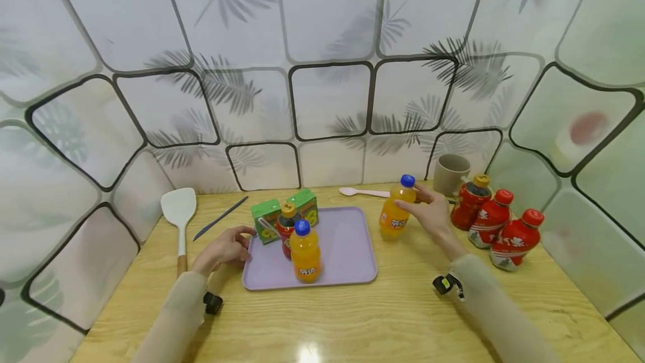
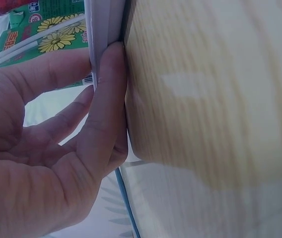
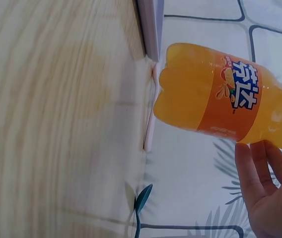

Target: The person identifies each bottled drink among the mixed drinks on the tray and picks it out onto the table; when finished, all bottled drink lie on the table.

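My right hand [image 1: 432, 214] grips an orange soda bottle [image 1: 395, 214] with a blue cap, tilted and raised off the table right of the lilac tray [image 1: 347, 242]. In the right wrist view the bottle's [image 3: 215, 89] base hangs clear of the wood, the fingers [image 3: 252, 173] round its upper part. With thumb and fingers my left hand [image 1: 227, 248] pinches the tray's left rim, also seen in the left wrist view as a pale edge [image 2: 99, 29]. On the tray stand a second orange soda bottle [image 1: 305, 256], a dark red bottle with a gold cap [image 1: 287, 226] and two green drink cartons [image 1: 265, 220].
At right stand a beige cup [image 1: 450, 175], a red gold-capped bottle [image 1: 470, 203] and two red-wrapped bottles [image 1: 515, 241]. A pink spoon [image 1: 365, 192] lies behind the tray. A white spatula [image 1: 178, 209] and a dark blue stick [image 1: 219, 219] lie at left.
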### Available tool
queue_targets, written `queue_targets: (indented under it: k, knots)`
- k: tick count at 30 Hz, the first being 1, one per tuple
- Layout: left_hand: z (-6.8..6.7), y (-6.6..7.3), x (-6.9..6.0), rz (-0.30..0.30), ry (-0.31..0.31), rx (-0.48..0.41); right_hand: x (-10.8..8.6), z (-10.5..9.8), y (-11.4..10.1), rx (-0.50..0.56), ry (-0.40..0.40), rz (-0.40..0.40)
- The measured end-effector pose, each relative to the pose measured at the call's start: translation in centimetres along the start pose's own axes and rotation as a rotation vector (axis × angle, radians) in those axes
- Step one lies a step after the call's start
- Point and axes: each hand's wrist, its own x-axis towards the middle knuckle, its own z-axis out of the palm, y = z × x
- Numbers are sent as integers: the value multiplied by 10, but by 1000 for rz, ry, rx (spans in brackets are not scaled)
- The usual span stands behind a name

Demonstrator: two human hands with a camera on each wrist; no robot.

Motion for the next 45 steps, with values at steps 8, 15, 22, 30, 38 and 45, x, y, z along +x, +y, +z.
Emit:
queue_targets:
  k: [8, 15, 22, 30, 38, 45]
  knots:
    - [2, 2, 0, 9, -15, -4, -6, -19, 7, 7, 28, 78]
    - [2, 3, 0, 14, -6, -4, -7, -29, 12, -25, 106, 114]
    - [2, 3, -2, 2, -5, -4, -5, -34, 18, -17, 183, 126]
    - [1, 3, -2, 2, -6, -4, -8, -40, 19, -16, 263, 163]
    - [2, 4, -4, -2, -5, -8, -12, -45, 19, -52, 348, 200]
    - [1, 4, -4, -1, -6, -5, -11, -48, 19, -48, 373, 193]
